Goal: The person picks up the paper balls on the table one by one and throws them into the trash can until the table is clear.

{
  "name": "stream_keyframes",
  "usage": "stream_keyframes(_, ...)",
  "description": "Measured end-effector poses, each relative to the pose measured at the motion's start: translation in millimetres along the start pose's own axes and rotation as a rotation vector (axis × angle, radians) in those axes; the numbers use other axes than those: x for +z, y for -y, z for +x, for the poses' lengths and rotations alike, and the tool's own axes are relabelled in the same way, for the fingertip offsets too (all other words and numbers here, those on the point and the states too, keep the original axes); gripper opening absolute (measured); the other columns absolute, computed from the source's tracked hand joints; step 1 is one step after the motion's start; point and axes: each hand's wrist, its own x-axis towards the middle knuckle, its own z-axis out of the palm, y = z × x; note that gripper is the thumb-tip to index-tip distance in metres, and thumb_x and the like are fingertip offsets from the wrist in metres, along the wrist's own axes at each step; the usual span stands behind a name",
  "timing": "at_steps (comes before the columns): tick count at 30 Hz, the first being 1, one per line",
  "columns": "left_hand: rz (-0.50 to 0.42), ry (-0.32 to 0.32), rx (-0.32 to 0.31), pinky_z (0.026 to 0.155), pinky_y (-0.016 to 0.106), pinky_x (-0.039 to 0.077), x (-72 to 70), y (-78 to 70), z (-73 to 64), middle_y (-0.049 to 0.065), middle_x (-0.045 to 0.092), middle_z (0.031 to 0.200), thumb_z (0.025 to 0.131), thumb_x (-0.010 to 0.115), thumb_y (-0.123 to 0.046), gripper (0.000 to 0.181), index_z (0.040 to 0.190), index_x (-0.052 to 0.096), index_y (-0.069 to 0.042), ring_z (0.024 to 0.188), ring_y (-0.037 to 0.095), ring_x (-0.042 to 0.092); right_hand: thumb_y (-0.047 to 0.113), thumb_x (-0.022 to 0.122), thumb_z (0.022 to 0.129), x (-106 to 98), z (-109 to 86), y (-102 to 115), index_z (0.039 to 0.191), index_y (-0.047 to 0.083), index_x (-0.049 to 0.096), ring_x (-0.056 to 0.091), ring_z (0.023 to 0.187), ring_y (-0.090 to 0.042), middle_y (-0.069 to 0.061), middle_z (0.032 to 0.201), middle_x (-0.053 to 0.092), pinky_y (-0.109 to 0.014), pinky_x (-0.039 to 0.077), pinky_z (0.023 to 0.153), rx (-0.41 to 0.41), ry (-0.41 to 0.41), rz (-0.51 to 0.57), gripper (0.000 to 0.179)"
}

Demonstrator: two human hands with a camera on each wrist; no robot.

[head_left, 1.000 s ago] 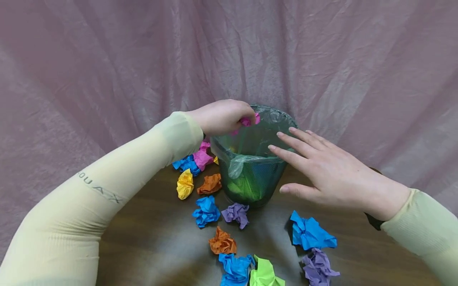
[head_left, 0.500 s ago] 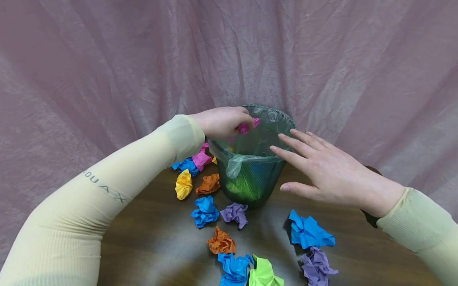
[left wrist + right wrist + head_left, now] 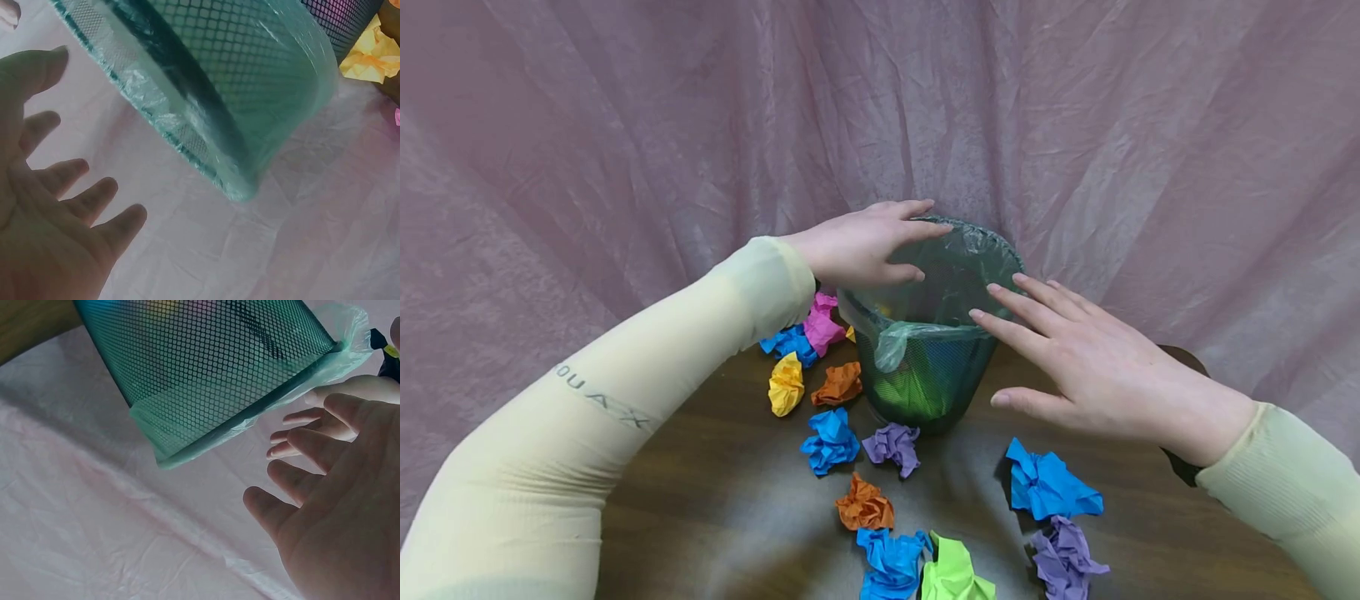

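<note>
A dark mesh wastebasket (image 3: pixel 925 383) lined with a thin green plastic bag (image 3: pixel 895 343) stands upright on the table, with green and blue showing through its mesh. Over its left rim my left hand (image 3: pixel 868 246) is held with fingers spread and nothing in them. In the left wrist view the left hand (image 3: pixel 56 200) is apart from the bag-covered rim. My right hand (image 3: pixel 1097 367) hovers at the basket's right side, its fingers straight and bare. The right wrist view has the right hand (image 3: pixel 344 500) beside the rim, with the left hand (image 3: pixel 328 428) beyond it.
Crumpled paper balls lie about the wooden table (image 3: pixel 715 500): yellow (image 3: pixel 786 385), pink (image 3: pixel 823 325), orange (image 3: pixel 865 504), purple (image 3: pixel 892 448) and lime green (image 3: pixel 957 571). A blue paper ball (image 3: pixel 1051 482) lies below my right hand. A pink curtain (image 3: pixel 700 125) hangs behind.
My left hand has let go of the pink paper ball over the basket, and its fingers have spread. The ball is out of sight now. My right hand has hardly moved.
</note>
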Motion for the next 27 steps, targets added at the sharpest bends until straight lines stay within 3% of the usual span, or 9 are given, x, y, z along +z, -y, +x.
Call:
stream_keyframes(8,-0.022,-0.053,-0.018,0.123,0.050,0.017,-2.1,9.2,-13.0,0.005,0.013,0.171,0.101,0.063,-0.046,0.074,0.164,0.028,-0.029,0.155,0.029,0.015,0.066,0.057,0.096,3,-9.2,4,0.162,0.027,0.033,0.016,0.155,-0.034,-0.002,0.169,0.022,-0.058,0.024,0.119,-0.013,-0.033,0.008,0.080)
stream_keyframes(14,-0.030,-0.105,-0.023,0.123,0.052,0.015,-1.4,18.9,-28.7,0.005,0.012,0.171,0.101,0.061,-0.048,0.073,0.164,0.027,-0.031,0.156,0.029,0.013,0.066,0.057,0.096,5,-21.8,3,0.162,0.027,0.033,0.014,0.156,-0.031,-0.001,0.169,0.023,-0.051,0.017,0.123,0.017,-0.025,0.019,0.080)
stream_keyframes(19,-0.015,-0.144,-0.039,0.124,0.053,0.011,-0.8,27.5,-50.2,0.004,0.008,0.171,0.101,0.059,-0.051,0.076,0.165,0.022,-0.031,0.156,0.027,0.010,0.063,0.063,0.094,10,-36.5,0,0.161,0.027,0.035,0.017,0.155,-0.031,-0.002,0.167,0.027,-0.044,0.015,0.124,0.028,-0.059,0.021,0.081)
stream_keyframes(27,-0.025,-0.216,-0.058,0.122,0.057,0.015,10.3,40.7,-93.7,0.004,0.007,0.171,0.100,0.063,-0.050,0.081,0.165,0.020,-0.028,0.156,0.032,0.012,0.058,0.070,0.091,26,-58.1,-5,0.162,0.029,0.033,0.021,0.154,-0.031,-0.001,0.166,0.029,-0.049,0.025,0.120,0.062,-0.079,0.049,0.085)
